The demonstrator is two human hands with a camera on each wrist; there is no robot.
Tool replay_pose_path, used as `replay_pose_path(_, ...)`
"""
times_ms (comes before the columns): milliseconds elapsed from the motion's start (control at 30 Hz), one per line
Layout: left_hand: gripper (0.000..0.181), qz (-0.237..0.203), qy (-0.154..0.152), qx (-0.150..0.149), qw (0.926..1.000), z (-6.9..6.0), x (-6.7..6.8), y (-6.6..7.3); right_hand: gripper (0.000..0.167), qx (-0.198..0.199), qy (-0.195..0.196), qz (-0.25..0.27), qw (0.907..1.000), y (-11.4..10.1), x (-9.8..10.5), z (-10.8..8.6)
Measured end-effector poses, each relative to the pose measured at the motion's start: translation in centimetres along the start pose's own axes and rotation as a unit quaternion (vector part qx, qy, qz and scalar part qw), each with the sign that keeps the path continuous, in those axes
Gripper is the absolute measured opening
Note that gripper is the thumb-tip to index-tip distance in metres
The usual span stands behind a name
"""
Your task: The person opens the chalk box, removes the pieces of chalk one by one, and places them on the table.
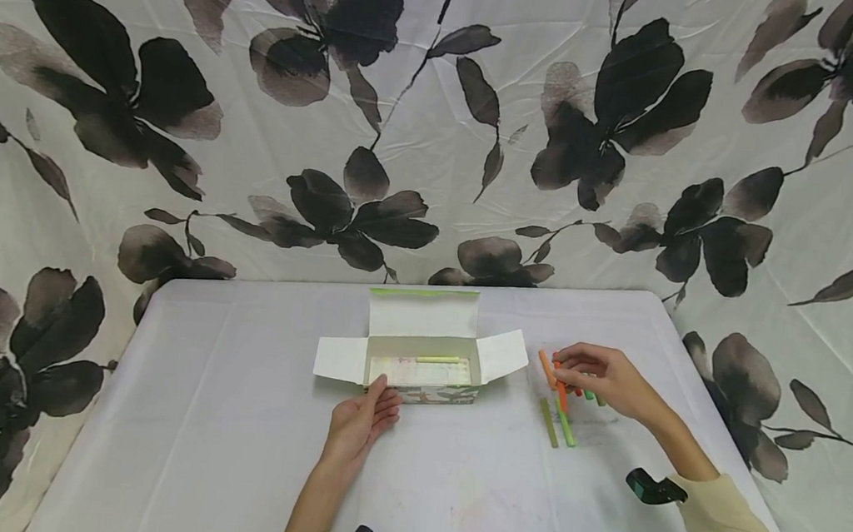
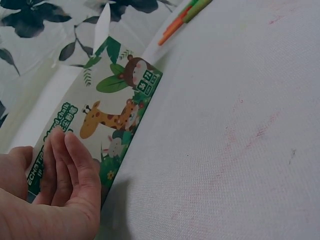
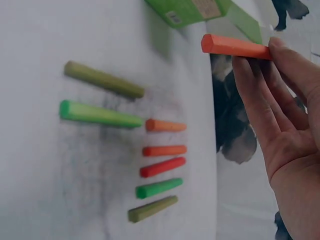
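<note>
My left hand holds the near wall of an open white chalk box, thumb at the rim and fingers along the front. Animal drawings cover that box front in the left wrist view. Inside lies a yellow-green chalk stick on a pale layer. Right of the box, my right hand pinches an orange chalk stick between thumb and fingers, raised off the table. Below it lie a long olive stick, a light green stick and a row of orange, red, green and olive sticks.
A white cloth with faint chalk smudges covers the table. The box's side flaps spread outward and its lid stands up at the back. Behind the table hangs a floral curtain.
</note>
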State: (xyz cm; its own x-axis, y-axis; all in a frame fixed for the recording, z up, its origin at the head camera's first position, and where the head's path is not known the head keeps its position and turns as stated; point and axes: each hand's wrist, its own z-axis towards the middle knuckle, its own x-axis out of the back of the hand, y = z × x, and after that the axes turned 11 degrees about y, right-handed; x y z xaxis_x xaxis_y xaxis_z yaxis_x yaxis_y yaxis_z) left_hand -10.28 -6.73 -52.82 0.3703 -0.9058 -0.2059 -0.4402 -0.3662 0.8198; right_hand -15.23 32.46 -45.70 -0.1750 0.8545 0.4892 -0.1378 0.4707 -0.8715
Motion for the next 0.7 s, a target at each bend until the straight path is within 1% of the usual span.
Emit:
replay_pose_path(200,0.054,-0.002,0.001,0.003,1.0,-0.1,0.0,0.1,0.031,-0.025,0.004,-0.013,0.9996,1.7,0.5,-1.3)
replay_pose_path(333,0.054,-0.001,0.0,0.003,1.0,-0.1,0.0,0.1,0.034,-0.038,0.003,-0.009,0.9992,2.9,0.7,-2.1)
replay_pose_path(467,0.054,-0.005,0.002,0.002,1.0,-0.1,0.0,0.1,0.036,-0.048,-0.003,0.0,0.9989,4.1,0.6,-2.7)
replay_pose_path(700,0.052,-0.009,0.003,0.001,0.9999,-0.2,0.0,0.2,0.033,-0.061,-0.022,0.008,0.9979,6.2,0.3,-3.6)
